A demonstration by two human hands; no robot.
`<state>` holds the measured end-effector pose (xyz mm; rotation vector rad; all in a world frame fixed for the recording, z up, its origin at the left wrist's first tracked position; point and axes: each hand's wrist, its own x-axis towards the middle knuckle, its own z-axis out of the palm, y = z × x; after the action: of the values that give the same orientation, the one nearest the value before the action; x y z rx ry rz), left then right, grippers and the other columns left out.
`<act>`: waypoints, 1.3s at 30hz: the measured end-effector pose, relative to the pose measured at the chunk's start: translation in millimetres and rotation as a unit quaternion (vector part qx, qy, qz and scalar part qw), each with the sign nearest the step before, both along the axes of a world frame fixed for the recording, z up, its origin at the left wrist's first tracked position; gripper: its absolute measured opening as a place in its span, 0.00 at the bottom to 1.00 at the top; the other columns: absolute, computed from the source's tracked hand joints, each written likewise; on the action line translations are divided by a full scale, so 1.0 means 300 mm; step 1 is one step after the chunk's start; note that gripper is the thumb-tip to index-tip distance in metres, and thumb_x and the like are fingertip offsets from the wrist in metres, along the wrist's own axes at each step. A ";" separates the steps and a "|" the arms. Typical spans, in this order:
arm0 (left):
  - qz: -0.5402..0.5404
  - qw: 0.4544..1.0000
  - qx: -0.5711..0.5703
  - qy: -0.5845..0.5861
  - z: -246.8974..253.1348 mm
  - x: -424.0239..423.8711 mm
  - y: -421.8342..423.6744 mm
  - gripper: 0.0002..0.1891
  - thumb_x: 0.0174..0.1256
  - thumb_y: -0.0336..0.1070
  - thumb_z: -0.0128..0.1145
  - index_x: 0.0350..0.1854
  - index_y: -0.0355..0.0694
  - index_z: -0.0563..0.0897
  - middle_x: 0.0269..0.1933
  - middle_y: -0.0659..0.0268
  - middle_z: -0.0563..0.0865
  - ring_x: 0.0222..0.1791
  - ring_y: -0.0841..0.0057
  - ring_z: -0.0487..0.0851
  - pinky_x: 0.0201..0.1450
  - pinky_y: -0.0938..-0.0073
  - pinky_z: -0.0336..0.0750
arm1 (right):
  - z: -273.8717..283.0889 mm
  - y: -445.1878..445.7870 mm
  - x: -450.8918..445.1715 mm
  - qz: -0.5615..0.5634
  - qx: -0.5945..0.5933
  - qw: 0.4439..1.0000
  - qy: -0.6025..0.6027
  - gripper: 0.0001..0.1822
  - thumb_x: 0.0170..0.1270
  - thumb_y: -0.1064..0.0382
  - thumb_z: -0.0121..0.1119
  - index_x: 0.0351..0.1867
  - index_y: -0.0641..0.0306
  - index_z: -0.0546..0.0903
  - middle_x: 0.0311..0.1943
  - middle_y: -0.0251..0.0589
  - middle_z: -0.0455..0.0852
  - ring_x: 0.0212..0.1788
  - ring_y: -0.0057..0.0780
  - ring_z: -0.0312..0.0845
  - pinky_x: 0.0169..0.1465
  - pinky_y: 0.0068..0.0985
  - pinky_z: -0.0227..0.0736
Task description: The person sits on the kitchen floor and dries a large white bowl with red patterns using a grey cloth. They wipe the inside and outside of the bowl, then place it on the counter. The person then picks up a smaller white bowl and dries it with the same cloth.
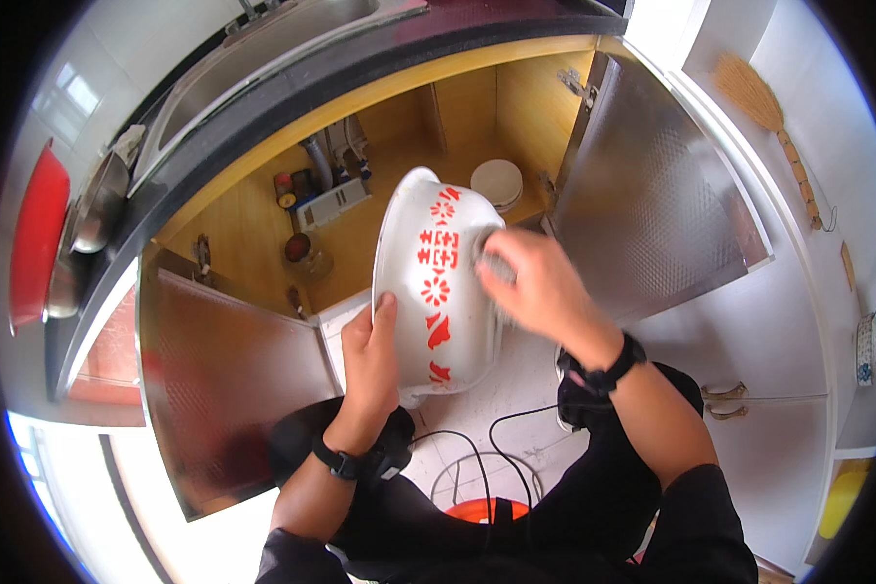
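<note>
A white enamel basin (409, 321) with red printed motifs is tipped on its side in front of me, its rim towards the left. My left hand (374, 358) grips that rim, thumb on the outer wall. My right hand (533, 285) is closed around a grey scouring pad (498, 267), blurred, and presses it against the basin's base side. What lies inside the basin is hidden from view.
Behind the basin is an open sink cabinet (401, 146) with a stack of white plates (496, 184), a glass jar (314, 261) and pipes. Its two doors (650, 182) stand swung out. Black cables (482, 445) hang between my legs above an orange-red object (474, 509).
</note>
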<state>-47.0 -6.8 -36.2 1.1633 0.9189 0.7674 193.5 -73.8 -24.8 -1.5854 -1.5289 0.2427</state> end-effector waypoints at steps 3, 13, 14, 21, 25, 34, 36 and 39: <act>0.018 0.999 0.019 0.021 -0.006 0.011 0.008 0.21 0.90 0.47 0.53 0.52 0.30 0.88 0.45 0.65 0.93 0.40 0.83 0.88 0.46 0.76 0.82 | 0.014 0.003 0.024 -0.003 -0.010 1.000 0.021 0.12 0.68 0.62 0.71 0.44 0.68 0.83 0.39 0.56 0.90 0.40 0.60 0.87 0.43 0.43 0.81; 0.025 0.980 0.152 0.123 0.017 -0.019 -0.004 0.22 0.90 0.45 0.54 0.46 0.25 0.87 0.31 0.72 0.85 0.35 0.88 0.73 0.38 0.77 0.73 | 0.019 -0.024 -0.033 0.049 -0.024 0.995 0.078 0.13 0.71 0.62 0.70 0.45 0.72 0.85 0.33 0.60 0.88 0.32 0.56 0.85 0.38 0.37 0.78; 0.027 0.982 0.145 0.116 0.019 -0.020 -0.003 0.22 0.90 0.45 0.55 0.46 0.25 0.86 0.31 0.72 0.85 0.35 0.88 0.73 0.38 0.77 0.73 | 0.014 -0.018 -0.032 0.049 0.005 0.994 0.093 0.13 0.71 0.61 0.70 0.45 0.72 0.85 0.31 0.60 0.88 0.30 0.54 0.85 0.36 0.36 0.78; 0.040 0.977 0.174 0.116 -0.003 -0.013 -0.003 0.22 0.90 0.44 0.54 0.43 0.25 0.86 0.28 0.72 0.82 0.32 0.88 0.72 0.35 0.76 0.71 | 0.012 -0.021 -0.044 0.067 -0.052 0.993 0.076 0.13 0.70 0.61 0.70 0.44 0.71 0.85 0.30 0.61 0.86 0.30 0.58 0.84 0.37 0.39 0.77; 0.036 0.967 0.204 0.146 -0.002 -0.010 -0.004 0.22 0.89 0.44 0.55 0.41 0.26 0.86 0.26 0.73 0.79 0.31 0.87 0.69 0.33 0.76 0.69 | 0.012 0.038 0.042 0.018 -0.121 0.985 0.120 0.14 0.69 0.61 0.72 0.46 0.72 0.86 0.33 0.63 0.87 0.33 0.61 0.85 0.39 0.40 0.78; 0.036 0.981 0.154 0.116 -0.002 -0.016 0.018 0.21 0.90 0.45 0.54 0.46 0.28 0.87 0.35 0.73 0.84 0.36 0.89 0.74 0.39 0.78 0.72 | -0.010 0.018 -0.014 0.026 -0.037 0.996 0.073 0.11 0.69 0.64 0.71 0.43 0.69 0.82 0.31 0.56 0.84 0.30 0.49 0.83 0.35 0.36 0.75; 0.044 0.987 0.112 0.103 -0.014 -0.027 0.034 0.20 0.90 0.45 0.54 0.51 0.29 0.88 0.41 0.72 0.89 0.39 0.88 0.79 0.43 0.78 0.75 | -0.037 -0.015 -0.092 0.062 0.005 0.997 0.042 0.12 0.67 0.65 0.72 0.43 0.69 0.80 0.33 0.54 0.84 0.32 0.51 0.83 0.37 0.37 0.77; 0.065 0.994 0.057 0.068 -0.020 -0.012 0.044 0.20 0.90 0.46 0.54 0.50 0.30 0.88 0.40 0.73 0.88 0.38 0.88 0.78 0.41 0.79 0.73 | -0.038 -0.046 -0.158 0.090 0.060 0.994 -0.014 0.11 0.66 0.64 0.71 0.41 0.66 0.81 0.32 0.52 0.87 0.35 0.58 0.86 0.37 0.44 0.78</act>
<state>-50.6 6.4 -42.1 1.2769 1.0836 0.8645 146.1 -87.7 -36.3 -1.3656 -1.6787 0.2242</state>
